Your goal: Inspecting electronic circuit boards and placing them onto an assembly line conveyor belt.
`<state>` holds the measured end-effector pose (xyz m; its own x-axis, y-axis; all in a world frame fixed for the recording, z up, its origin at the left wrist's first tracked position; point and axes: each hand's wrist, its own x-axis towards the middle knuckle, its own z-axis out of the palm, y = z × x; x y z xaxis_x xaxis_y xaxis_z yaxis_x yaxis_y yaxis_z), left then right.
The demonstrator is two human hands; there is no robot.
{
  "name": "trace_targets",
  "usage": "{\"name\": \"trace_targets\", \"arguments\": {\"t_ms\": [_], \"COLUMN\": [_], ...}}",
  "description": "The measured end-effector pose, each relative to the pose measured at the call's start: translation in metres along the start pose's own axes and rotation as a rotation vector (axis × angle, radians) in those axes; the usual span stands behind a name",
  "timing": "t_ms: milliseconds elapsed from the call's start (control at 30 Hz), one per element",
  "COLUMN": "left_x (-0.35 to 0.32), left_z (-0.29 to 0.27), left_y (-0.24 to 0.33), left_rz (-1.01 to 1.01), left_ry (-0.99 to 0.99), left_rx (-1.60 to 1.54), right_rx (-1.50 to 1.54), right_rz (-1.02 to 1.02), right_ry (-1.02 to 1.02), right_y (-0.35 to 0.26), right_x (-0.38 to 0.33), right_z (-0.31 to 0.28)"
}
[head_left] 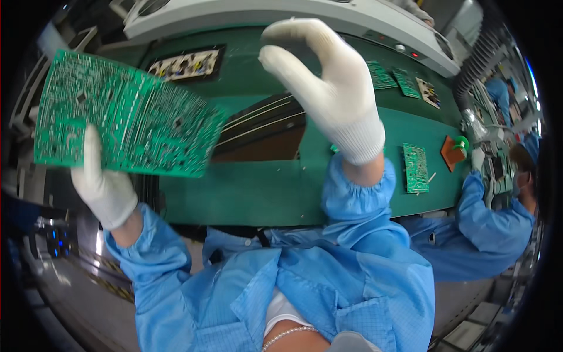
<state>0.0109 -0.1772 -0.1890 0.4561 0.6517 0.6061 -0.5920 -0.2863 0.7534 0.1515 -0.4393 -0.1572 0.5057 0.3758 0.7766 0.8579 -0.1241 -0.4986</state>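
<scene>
My left hand (102,182), in a white glove, holds a large green circuit board (126,114) by its lower edge, raised at the upper left with its solder side toward me. My right hand (325,82), also in a white glove, is lifted over the green workbench (246,193); its thumb and fingers are curled toward each other with nothing visible between them. Both arms wear light blue sleeves.
A board (186,64) lies in a dark frame at the back of the bench. Several green boards (416,167) lie further right, with an orange block (453,151) beside them. A person in a blue coat (492,217) works at the right. A grey machine housing (328,14) runs along the back.
</scene>
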Motion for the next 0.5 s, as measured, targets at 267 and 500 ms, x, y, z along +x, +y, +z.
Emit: {"name": "trace_targets", "arguments": {"t_ms": [267, 500], "left_x": [-0.004, -0.073], "left_z": [0.016, 0.013], "left_y": [-0.044, -0.086], "left_rz": [-0.428, -0.659], "left_ry": [0.125, -0.1], "left_rx": [-0.767, -0.507], "right_rx": [0.128, -0.523], "right_rz": [0.245, -0.044], "right_ry": [-0.643, -0.753], "right_y": [0.017, -0.034], "right_x": [0.04, 0.084], "right_z": [0.049, 0.009]}}
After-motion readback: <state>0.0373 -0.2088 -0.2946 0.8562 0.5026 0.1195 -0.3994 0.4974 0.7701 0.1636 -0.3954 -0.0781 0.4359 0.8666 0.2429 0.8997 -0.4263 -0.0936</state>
